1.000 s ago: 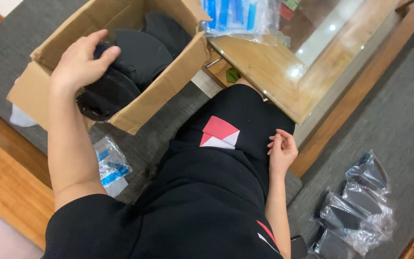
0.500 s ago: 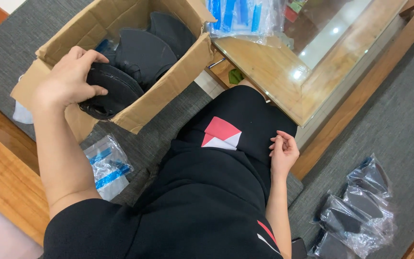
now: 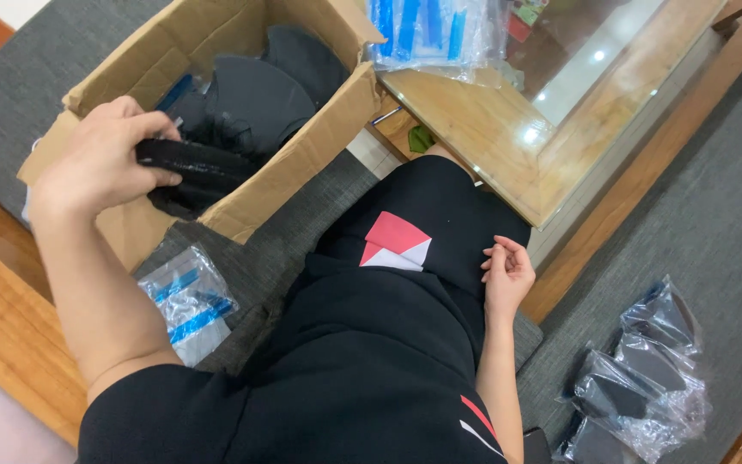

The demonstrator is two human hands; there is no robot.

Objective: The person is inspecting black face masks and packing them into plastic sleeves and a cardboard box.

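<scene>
Left hand (image 3: 100,163): fingers clenched round a black foam pad (image 3: 195,163), at the near edge of the cardboard box (image 3: 302,155)
Right hand (image 3: 507,277): loosely curled, grasping nothing, resting on thigh
Beside box: plastic bag (image 3: 189,301) on grey mat

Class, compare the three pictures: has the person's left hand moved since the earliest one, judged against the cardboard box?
Yes. The left hand has drawn back from inside the cardboard box to its near corner, gripping a black pad.
</scene>
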